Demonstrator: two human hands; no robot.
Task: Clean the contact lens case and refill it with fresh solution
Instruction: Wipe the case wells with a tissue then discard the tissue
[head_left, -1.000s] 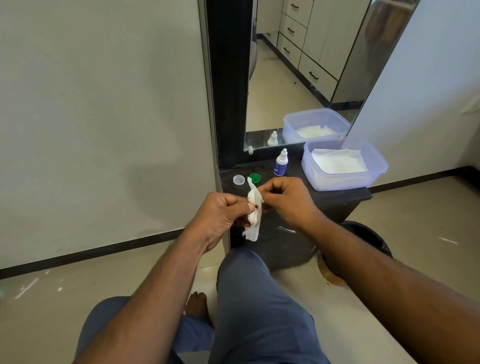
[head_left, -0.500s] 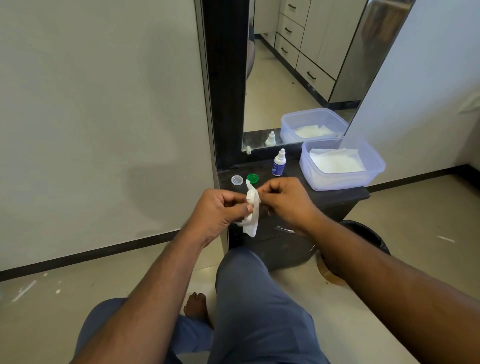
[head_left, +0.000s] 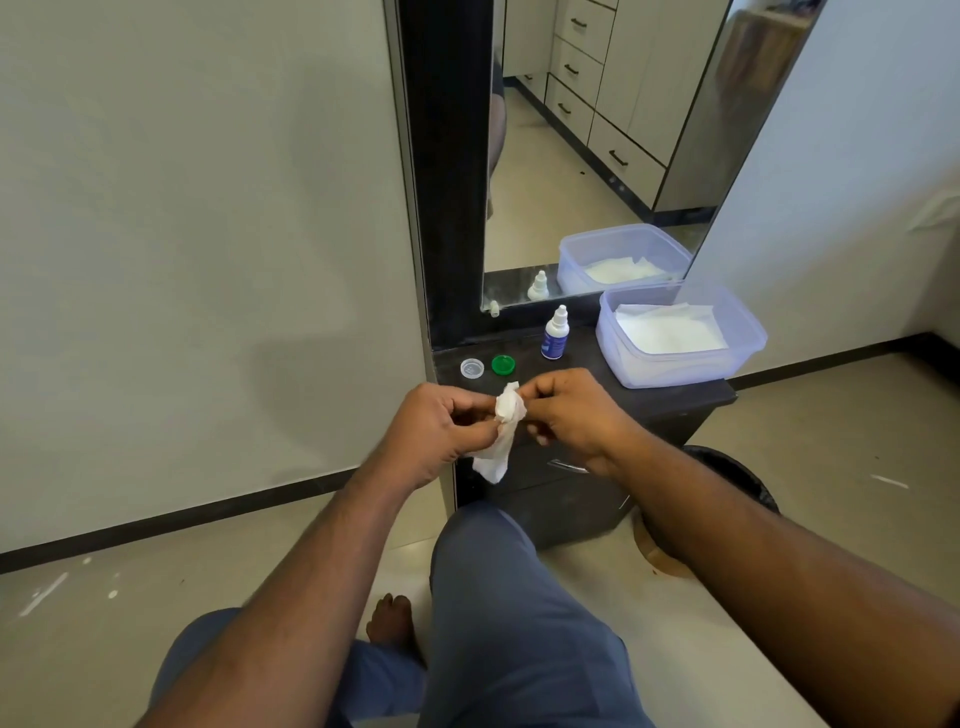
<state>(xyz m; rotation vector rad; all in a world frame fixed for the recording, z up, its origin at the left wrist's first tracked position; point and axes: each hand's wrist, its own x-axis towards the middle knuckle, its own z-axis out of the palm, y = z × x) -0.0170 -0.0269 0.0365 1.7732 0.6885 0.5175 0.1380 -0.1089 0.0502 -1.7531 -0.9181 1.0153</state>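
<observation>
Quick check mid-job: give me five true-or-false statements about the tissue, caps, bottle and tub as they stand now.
1. Both hands hold the tissue. True: left hand and right hand pinch it.
2. The green cap lies on the floor. False: it lies on the dark cabinet top.
3. The clear cap lies left of the green one. True.
4. The solution bottle lies on its side. False: it stands upright.
5. The plastic tub holds white tissues. True.
</observation>
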